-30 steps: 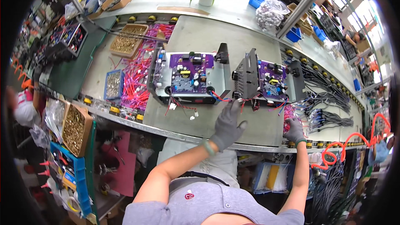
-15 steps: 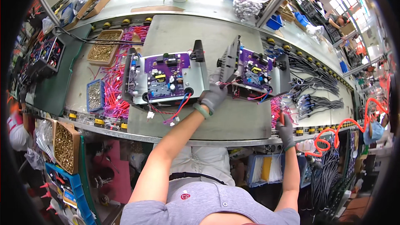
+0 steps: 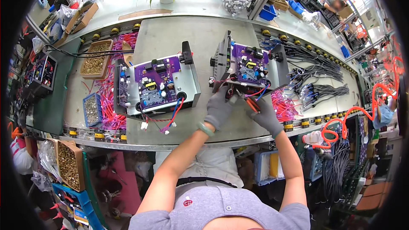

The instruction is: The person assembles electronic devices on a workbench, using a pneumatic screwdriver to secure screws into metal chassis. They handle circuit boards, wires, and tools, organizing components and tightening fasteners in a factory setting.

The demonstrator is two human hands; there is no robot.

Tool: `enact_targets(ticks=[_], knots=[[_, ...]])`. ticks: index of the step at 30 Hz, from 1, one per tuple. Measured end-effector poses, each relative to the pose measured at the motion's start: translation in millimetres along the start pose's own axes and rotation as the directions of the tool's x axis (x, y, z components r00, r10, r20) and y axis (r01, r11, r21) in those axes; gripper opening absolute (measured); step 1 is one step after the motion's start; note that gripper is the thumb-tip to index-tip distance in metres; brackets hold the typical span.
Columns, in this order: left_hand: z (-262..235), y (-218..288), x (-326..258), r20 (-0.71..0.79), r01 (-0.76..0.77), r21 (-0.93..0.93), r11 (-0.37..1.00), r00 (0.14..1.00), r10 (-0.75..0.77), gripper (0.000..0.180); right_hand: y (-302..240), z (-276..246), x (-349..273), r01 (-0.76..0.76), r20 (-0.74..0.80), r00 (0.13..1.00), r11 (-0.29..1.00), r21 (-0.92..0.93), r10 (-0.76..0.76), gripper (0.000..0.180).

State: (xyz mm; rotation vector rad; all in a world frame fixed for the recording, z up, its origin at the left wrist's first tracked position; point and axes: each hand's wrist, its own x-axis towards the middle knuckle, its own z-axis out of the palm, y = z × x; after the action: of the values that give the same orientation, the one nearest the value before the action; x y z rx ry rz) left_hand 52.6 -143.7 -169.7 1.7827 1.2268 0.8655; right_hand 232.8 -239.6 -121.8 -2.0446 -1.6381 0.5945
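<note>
On the right of the bench stands an open metal chassis with a purple circuit board (image 3: pixel 249 64) and a black panel on its left side. My gloved left hand (image 3: pixel 220 110) is at its front edge, fingers closed around the wires (image 3: pixel 230 90) there. In my gloved right hand (image 3: pixel 267 118) is a pair of pliers (image 3: pixel 253 104) with orange-red handles. Their jaws point at the wires beside my left fingertips; whether they touch is too small to tell. Left of my hands sits a similar chassis (image 3: pixel 190 76), with red, blue and black wires (image 3: pixel 177 110) hanging over its front.
Pink and red wires (image 3: pixel 111 102), a tray of brass-coloured parts (image 3: pixel 108 49) and a blue bin (image 3: pixel 98 119) lie at the left. Black cables (image 3: pixel 317 70) and more pink wires (image 3: pixel 284 106) lie at the right. A coiled orange hose (image 3: pixel 328 138) hangs at the right edge.
My right hand has brought the pliers up from the bench's front right to the right chassis, beside my left hand. My left fingers have shifted lower along its front. The view has moved slightly.
</note>
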Motion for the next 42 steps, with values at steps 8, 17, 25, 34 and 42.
enact_targets(ticks=[8,17,25,34,42], knots=[[-7,-1,-5,0.003,-0.063,0.002,0.998,0.998,0.063,0.049,-35,-7,17,-0.080,0.191,0.974,0.977,-0.196,0.118,0.046],[1,-20,-23,0.415,0.422,-0.662,0.619,0.895,-0.166,0.042,-63,17,-27,-0.597,0.575,0.800,0.130,0.791,0.174,0.031],[2,-35,-23,0.379,0.341,-0.754,0.561,0.924,-0.053,0.015,-78,48,-44,-0.529,0.529,0.847,0.156,0.834,0.045,0.035],[-137,-46,-134,-0.132,0.197,-0.619,0.760,0.928,-0.348,0.028,-143,96,-34,0.194,0.288,0.929,0.968,0.158,-0.233,0.045],[-193,-61,-136,-0.148,0.238,-0.695,0.679,0.876,-0.458,0.032,-197,134,-30,0.169,0.160,0.966,0.965,0.202,-0.203,0.044]])
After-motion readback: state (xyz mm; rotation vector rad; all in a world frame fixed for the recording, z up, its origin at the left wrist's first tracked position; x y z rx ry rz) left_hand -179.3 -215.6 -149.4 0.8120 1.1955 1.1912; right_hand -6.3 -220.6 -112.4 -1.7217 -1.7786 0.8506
